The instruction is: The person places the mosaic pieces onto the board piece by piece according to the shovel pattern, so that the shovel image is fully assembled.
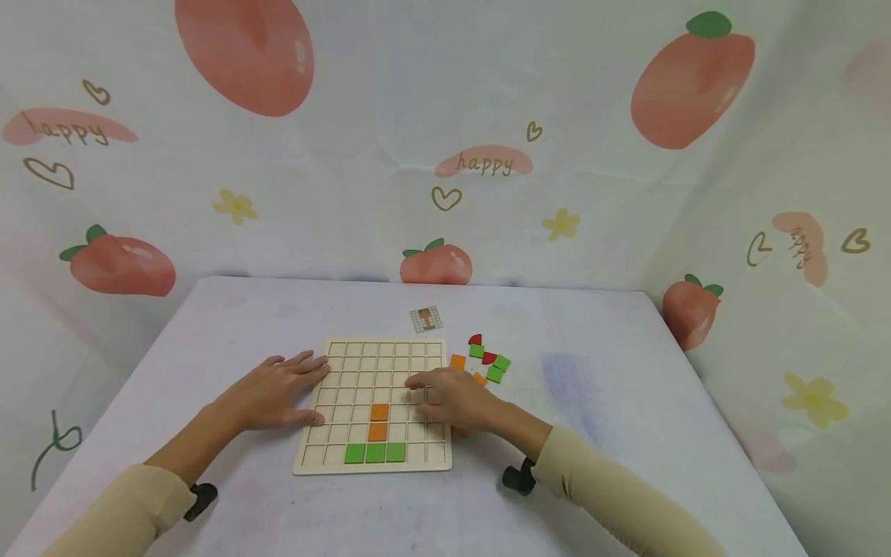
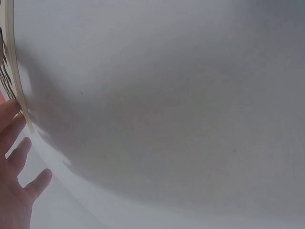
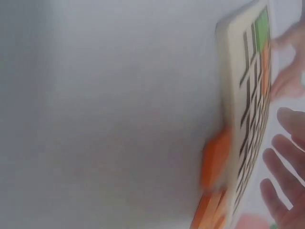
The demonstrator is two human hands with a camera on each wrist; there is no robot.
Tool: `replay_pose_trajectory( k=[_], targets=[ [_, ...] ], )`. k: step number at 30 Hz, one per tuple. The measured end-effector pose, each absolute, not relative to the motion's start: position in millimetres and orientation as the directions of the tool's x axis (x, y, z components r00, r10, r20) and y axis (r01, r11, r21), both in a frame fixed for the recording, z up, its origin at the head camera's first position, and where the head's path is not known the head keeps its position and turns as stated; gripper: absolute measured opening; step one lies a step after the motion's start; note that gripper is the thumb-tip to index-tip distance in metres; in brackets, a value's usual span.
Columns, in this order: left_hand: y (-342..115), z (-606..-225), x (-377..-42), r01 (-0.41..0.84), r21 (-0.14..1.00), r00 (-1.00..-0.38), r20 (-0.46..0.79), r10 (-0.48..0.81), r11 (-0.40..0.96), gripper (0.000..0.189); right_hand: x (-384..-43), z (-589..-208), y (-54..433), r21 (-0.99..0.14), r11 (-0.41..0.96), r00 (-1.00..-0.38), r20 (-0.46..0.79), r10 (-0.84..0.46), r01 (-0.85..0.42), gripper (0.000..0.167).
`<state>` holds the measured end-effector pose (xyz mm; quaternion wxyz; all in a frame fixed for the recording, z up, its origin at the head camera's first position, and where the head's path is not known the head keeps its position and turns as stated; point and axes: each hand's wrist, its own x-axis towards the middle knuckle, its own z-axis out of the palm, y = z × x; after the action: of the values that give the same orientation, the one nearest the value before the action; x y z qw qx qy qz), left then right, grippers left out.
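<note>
A cream grid board (image 1: 341,394) lies on the table, with green square tiles (image 1: 376,452) side by side in its nearest row. Two orange square tiles (image 1: 379,422) stand in a column above the middle green one. My left hand (image 1: 281,391) rests at the board's left edge, fingers spread and fingertips on the rim. Over the right part of the board hovers my right hand (image 1: 455,398), its fingers loosely extended. In the right wrist view, that hand (image 3: 288,167) shows no tile between its visible fingers. The left wrist view catches the left hand (image 2: 16,167) beside the board's edge.
Loose green tiles (image 1: 495,374), orange tiles (image 1: 457,361) and red quarter-round pieces (image 1: 476,340) lie right of the board, some partly behind the right hand. A small picture card (image 1: 426,319) lies beyond the board. A patterned cloth (image 1: 334,186) hangs behind the table.
</note>
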<state>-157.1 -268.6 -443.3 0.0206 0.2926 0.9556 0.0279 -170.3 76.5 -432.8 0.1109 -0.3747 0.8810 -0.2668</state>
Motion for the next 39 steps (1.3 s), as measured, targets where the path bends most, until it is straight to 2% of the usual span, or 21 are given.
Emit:
replay_pose_trajectory(
  k=[12,17,21,39],
  targets=[
    [-268,-442,-156,0.554,0.061,-0.83,-0.028,0.556,0.83,0.09,-190,-444,146,-0.547,0.635,-0.796,0.101,-0.597,-0.545,0.042],
    [-268,-442,-156,0.55,0.066,-0.833,-0.03,0.552,0.833,0.09,-194,-450,156,-0.532,0.67,-0.816,0.07,-0.574,-0.517,0.042],
    [-268,-442,-155,0.551,0.065,-0.833,-0.026,0.553,0.832,0.09,-195,-455,159,-0.521,0.682,-0.817,0.053,-0.574,-0.513,0.04],
    [-268,-442,-156,0.555,0.06,-0.83,-0.025,0.557,0.83,0.089,-196,-463,162,-0.43,0.677,-0.787,0.151,-0.599,-0.597,0.037]
  ],
)
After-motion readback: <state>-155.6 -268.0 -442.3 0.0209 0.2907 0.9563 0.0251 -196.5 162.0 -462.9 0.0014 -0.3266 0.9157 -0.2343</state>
